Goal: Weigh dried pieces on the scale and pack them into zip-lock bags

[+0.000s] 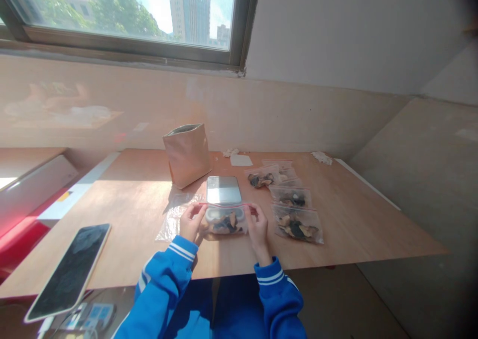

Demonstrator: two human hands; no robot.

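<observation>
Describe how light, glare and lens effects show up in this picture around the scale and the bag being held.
Head view: sunlight patches the wooden tabletop beside the kraft paper bag; head view: the digital scale's plate is partly bright, partly duller; head view: the held zip-lock bag's contents look soft in fine detail; head view: wide-angle stretching towards the edges, dark blur at top right.

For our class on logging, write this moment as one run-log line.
left hand: pinching zip bag, top left | right hand: pinching it, top right | scale: beyond zip bag | paper bag: upright
</observation>
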